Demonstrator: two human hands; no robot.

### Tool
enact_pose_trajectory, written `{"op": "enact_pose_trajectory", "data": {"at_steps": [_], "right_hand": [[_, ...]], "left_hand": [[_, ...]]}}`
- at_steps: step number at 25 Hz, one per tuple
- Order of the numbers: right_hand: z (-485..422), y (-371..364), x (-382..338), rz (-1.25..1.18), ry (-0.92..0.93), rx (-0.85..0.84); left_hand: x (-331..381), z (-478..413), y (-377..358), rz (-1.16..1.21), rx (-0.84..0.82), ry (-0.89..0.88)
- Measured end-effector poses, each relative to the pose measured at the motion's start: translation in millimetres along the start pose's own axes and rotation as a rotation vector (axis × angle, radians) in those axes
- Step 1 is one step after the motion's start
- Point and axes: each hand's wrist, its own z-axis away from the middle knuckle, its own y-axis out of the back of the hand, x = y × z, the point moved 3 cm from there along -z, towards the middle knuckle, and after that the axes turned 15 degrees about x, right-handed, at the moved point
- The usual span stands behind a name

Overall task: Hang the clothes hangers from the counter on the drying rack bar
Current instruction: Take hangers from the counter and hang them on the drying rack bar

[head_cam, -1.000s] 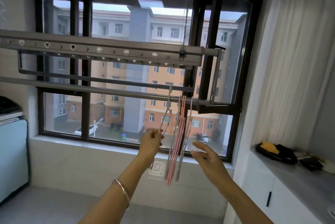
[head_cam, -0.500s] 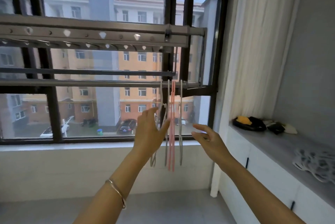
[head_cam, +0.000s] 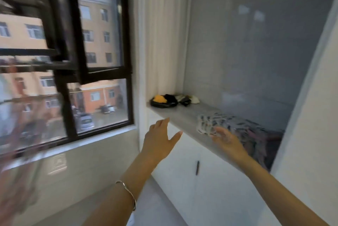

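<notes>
Hangers (head_cam: 221, 119) lie heaped on the worktop (head_cam: 175, 114) — right grip (head_cam: 226, 139) just near them, left grip (head_cam: 159, 139) further left, both spread, empty.

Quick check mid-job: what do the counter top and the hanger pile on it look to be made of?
Counter top: pale grey, matte and faintly mottled, so probably stone or a stone-look laminate. Hanger pile: thin pale loops mixed with darker pieces, but too blurred to settle. Plastic or coated wire is only a guess.
</notes>
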Motion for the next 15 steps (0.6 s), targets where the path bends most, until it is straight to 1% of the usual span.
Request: {"op": "enact_pose_trajectory", "data": {"at_steps": [4, 9, 11, 13, 15], "right_hand": [[-76, 45, 90, 0.036, -0.139, 0.180], [-137, 50, 182, 0.110, -0.217, 0.416], [-152, 50, 211, 0.142, -0.308, 0.549], [-167, 53, 235, 0.220, -0.470, 0.684], [-177, 54, 251, 0.297, -0.605, 0.749]], "left_hand": [[24, -49, -120, 0.053, -0.168, -0.022], [47, -89, -260, 0.121, -0.309, -0.060], [48, -93, -306, 0.142, -0.357, -0.056], [48, -93, -343, 0.155, -0.411, -0.037], [47, -93, -369, 0.165, -0.448, -0.026]]}}
